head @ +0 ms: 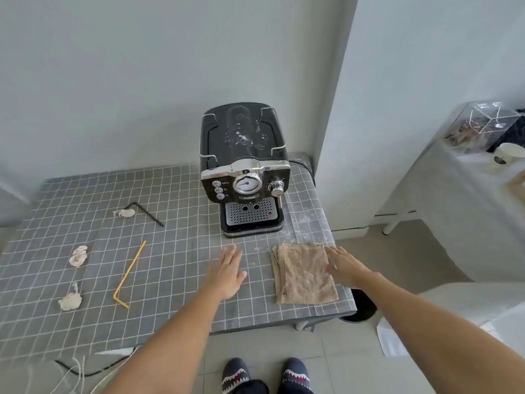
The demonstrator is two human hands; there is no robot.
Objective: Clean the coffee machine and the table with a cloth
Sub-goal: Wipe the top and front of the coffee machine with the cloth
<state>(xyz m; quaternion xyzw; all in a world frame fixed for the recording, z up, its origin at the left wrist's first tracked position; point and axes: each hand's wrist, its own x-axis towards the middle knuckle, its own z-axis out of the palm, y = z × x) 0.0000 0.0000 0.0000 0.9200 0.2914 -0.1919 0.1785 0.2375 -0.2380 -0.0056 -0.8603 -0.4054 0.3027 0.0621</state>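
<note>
- Head view, looking down: a folded beige cloth (305, 275) is seen lying flat on the near right corner of the table (176, 251), which is covered by a grey sheet with a white grid.
- Just behind the cloth, a black and chrome coffee machine (244, 172) is set upright near the table's far right edge, its dial and perforated drip tray facing the viewer.
- White specks and smears are visible on the machine's top, and a pale dusting is seen on the table surface to its right.
- The right hand (345, 265) is spread flat with fingers extended, palm down, at the right edge of the cloth; nothing is gripped, and whether it touches the cloth cannot be told.
- The left hand (227, 273) is likewise opened flat, palm down, over bare table just left of the cloth, holding nothing.
- Further left, a bent yellow straw (129, 275) and a bent black straw (146, 213) are laid on the table, well apart from the cloth.
- Three crumpled paper scraps are scattered on the left: one (124, 213) touching the black straw, one (78, 255) nearer, and one (70, 300) nearest.
- Below the table edge, two patterned slippers (265, 375) are seen on a tiled floor.
</note>
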